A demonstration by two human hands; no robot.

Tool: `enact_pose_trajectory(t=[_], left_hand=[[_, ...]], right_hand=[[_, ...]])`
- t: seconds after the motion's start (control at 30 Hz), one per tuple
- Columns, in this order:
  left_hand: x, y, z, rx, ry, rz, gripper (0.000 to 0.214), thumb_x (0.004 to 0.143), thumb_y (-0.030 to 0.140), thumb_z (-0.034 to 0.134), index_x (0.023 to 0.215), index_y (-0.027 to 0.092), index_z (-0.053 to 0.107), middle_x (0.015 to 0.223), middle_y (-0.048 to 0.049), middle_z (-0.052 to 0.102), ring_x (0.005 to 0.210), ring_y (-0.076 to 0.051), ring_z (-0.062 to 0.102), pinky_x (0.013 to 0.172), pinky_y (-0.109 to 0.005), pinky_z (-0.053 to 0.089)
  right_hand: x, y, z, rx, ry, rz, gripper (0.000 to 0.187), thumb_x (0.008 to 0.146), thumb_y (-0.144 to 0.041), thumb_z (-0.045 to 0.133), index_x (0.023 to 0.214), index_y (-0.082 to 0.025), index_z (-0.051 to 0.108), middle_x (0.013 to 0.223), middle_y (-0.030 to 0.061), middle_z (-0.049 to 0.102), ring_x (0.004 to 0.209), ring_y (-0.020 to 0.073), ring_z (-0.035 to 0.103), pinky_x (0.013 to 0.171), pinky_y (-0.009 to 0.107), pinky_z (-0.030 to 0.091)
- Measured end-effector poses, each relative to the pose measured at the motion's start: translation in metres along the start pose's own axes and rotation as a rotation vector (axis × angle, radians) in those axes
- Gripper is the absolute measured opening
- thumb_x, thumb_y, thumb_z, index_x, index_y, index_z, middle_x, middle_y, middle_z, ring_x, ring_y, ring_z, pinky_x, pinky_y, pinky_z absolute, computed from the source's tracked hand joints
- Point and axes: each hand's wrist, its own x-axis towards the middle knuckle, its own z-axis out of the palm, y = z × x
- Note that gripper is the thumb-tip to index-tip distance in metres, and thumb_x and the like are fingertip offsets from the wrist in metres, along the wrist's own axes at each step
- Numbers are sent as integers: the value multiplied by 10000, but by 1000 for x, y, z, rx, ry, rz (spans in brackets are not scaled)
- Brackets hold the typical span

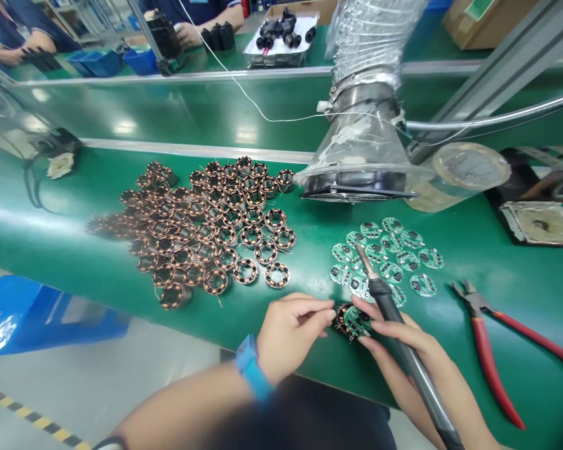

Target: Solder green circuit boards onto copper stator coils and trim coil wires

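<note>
At the bench's front edge a copper-wound motor stator [342, 320] has a round green circuit board [356, 320] against its right side. My left hand [293, 331], with a blue band at the wrist, is closed in a pinch at the stator's left side; whatever lies between the fingertips is too small to make out. My right hand [420, 356] grips the circuit board between thumb and fingers. The same hand carries a soldering iron [403, 340], its tip pointing up and away over the loose boards [391, 272].
Many copper-wound stators [225, 234] stand left of centre. Red-handled cutters [483, 325] lie at right, near a round tub [464, 178] and a soldering stand [539, 219]. A fume hood [356, 162] hangs above. Across the bench, other people's hands [187, 35] are at work.
</note>
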Motion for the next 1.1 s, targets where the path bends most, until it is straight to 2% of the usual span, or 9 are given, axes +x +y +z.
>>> enact_pose_trajectory(t=[0.17, 0.33, 0.43, 0.53, 0.63, 0.77, 0.97, 1.03, 1.1], left_hand=[[6, 1, 11, 73, 95, 94, 118, 763, 208, 681, 827, 153, 763, 791, -57, 735, 665, -156, 658, 617, -252, 546], [6, 2, 16, 180, 141, 279, 103, 773, 156, 677, 834, 170, 759, 837, -49, 758, 729, -160, 686, 697, -244, 553], [5, 1, 10, 352, 84, 461, 173, 843, 145, 595, 938, 157, 738, 858, -67, 747, 758, -153, 684, 734, -234, 551], [2, -1, -1, 667, -22, 624, 283, 911, 129, 461, 1096, 107, 674, 876, -109, 706, 767, -162, 667, 722, -245, 551], [-1, -2, -9, 929, -89, 755, 333, 940, 127, 376, 1181, 95, 604, 907, -116, 675, 772, -165, 661, 687, -248, 561], [-1, 1, -15, 1099, -161, 900, 334, 967, 164, 333, 1216, 106, 547, 939, -97, 660, 780, -162, 663, 647, -246, 577], [4, 8, -22, 1164, -311, 935, 329, 971, 198, 344, 1210, 127, 557, 984, -119, 660, 841, -203, 659, 698, -325, 588], [4, 9, -24, 1047, -305, 863, 334, 965, 193, 352, 1212, 161, 576, 1027, -123, 646, 869, -199, 654, 717, -321, 580], [3, 11, -23, 833, -252, 693, 328, 951, 181, 387, 1207, 165, 592, 992, -111, 650, 857, -173, 654, 753, -300, 568]], right_hand=[[1, -7, 3, 20, 21, 37, 236, 928, -87, 501, 1116, -227, 474, 1203, 79, 615, 1194, 186, 514, 980, 296, 447], [1, -6, 5, 13, 39, 44, 230, 938, -116, 499, 1125, -246, 465, 1200, 59, 620, 1159, 189, 546, 933, 290, 493], [-1, -4, 5, -5, 67, 49, 214, 943, -157, 512, 1138, -240, 481, 1197, 51, 619, 1124, 178, 574, 917, 241, 498], [-2, -4, 3, -9, 77, 64, 227, 945, -177, 523, 1159, -238, 481, 1207, 40, 611, 1087, 159, 596, 904, 193, 493], [0, -7, 1, -8, 52, 93, 272, 936, -189, 537, 1193, -253, 474, 1221, 24, 596, 1087, 160, 593, 896, 194, 492], [4, -9, -1, -15, 8, 123, 294, 922, -202, 536, 1203, -262, 473, 1180, 24, 599, 1022, 180, 616, 845, 228, 514], [7, -4, -5, -26, -51, 124, 322, 915, -221, 543, 1226, -274, 481, 1106, 18, 601, 935, 191, 628, 779, 258, 521], [6, -4, -7, -30, -37, 113, 307, 925, -236, 540, 1222, -283, 475, 1118, 14, 599, 937, 190, 627, 791, 267, 516], [4, -4, -7, -33, -20, 110, 292, 933, -263, 547, 1214, -280, 469, 1152, 23, 594, 967, 199, 623, 801, 277, 517]])
